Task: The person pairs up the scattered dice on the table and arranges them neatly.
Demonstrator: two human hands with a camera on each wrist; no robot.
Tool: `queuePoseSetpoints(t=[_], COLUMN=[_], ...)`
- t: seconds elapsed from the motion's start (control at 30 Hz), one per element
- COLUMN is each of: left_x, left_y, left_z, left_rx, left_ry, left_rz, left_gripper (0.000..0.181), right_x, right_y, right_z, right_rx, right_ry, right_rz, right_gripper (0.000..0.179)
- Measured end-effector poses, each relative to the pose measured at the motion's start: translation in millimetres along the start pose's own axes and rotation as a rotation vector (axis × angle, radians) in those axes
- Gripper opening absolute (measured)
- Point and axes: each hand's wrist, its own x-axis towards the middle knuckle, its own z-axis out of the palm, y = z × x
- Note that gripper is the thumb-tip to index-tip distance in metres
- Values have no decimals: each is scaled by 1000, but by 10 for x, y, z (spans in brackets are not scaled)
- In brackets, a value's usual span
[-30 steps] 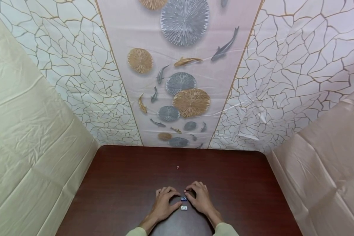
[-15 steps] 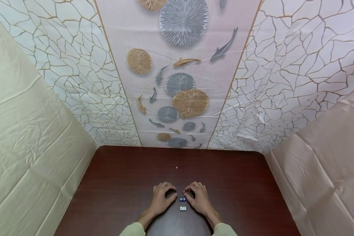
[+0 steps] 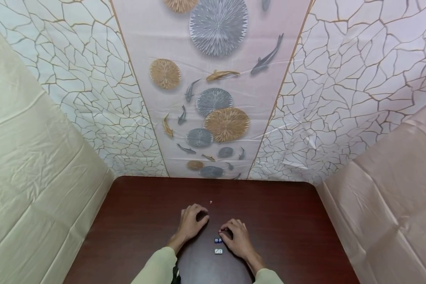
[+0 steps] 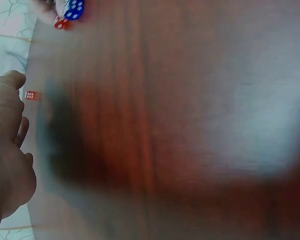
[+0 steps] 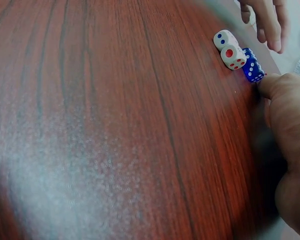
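Note:
Two white dice [image 3: 218, 251] sit side by side on the dark red-brown table, nearest the person. Just beyond them is a pair of blue dice [image 3: 218, 240], touching each other. Farther on, a red die [image 3: 219, 231] lies between the index fingertip and thumb tip of my right hand [image 3: 238, 239], which pinches it at the table. My left hand [image 3: 191, 223], fingers loosely bent and holding nothing, is over the table short of another red die [image 3: 211, 202]. In the left wrist view that far red die [image 4: 31, 95] shows close to the fingertips.
The table [image 3: 142, 221] ends at a patterned cloth wall [image 3: 213, 157] at the back. Plain cloth panels rise along the left [image 3: 56, 177] and right [image 3: 369, 197] sides.
My left hand has left the dice rows and moved forward and left, towards the far red die. My right hand stays at the near red die.

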Motion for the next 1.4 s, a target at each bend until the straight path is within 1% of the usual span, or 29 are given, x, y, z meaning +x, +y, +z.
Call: queuePoseSetpoints(t=[0.23,0.37,0.5,0.6,0.73,0.9,1.03,1.1,1.27,1.4], left_x=[213,325,425,483,552,611,626,637,664,658], left_y=[-73,-110,-130,-133,-112,-82,-117,-134,-96,-55], left_z=[3,4,8,24,40,83,170,197,181,177], left_rx=[34,56,61,81,101,104,115,135,178,187], left_ry=[-16,-25,-68,-103,-129,-145,-151,-162,-224,-239], left_rz=[-30,-35,-65,-81,-81,-75,-81,-85,-115,-128], left_gripper=[17,17,17,18,20,21,21,21,21,21], right_x=[-9,-11,-10,-10,-11,-7,-1,5,11,-2], right_y=[-2,12,28,31,31,23,4,-7,-18,-9], right_z=[-18,-19,-7,-5,-12,-30,-43,-47,-51,-47], right_rx=[17,10,1,-2,5,5,12,15,12,1], right_ry=[-43,-49,-30,-16,-39,-86,-115,-123,-123,-104], right_rz=[40,41,26,13,33,73,96,106,121,108], right_gripper=[17,16,16,17,16,15,14,13,13,14])
